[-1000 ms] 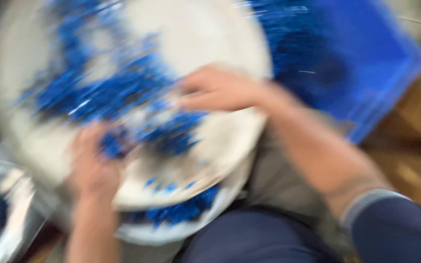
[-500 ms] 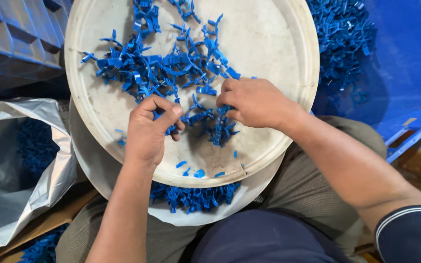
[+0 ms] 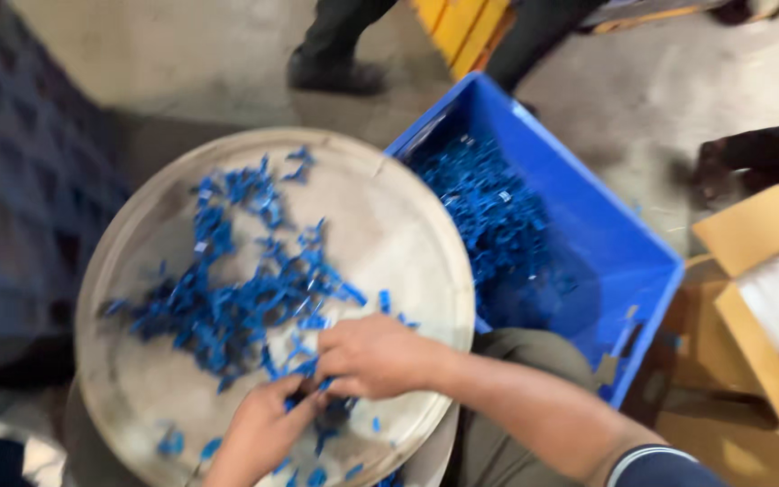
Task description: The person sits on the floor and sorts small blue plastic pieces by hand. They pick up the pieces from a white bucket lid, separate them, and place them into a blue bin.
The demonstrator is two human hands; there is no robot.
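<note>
On the round white tray (image 3: 389, 225) resting over our lap, a heap of small blue plastic pieces (image 3: 236, 298) spreads from the far rim down toward the near edge. Our right hand (image 3: 376, 354) lies over the near end of the heap, its grip curled onto the pieces, though the blur keeps us from telling whether it pinches any. Our left hand (image 3: 263, 428) comes up from the near rim, touching the right hand, fingers buried among the pieces; we cannot tell its grip either. Just right of the tray stands a blue crate (image 3: 606, 243) with more of the same blue pieces inside. Beyond it, to the right, sits an open cardboard box (image 3: 750, 298). Another person's dark shoe (image 3: 331, 72) stands on the floor at the top
</note>
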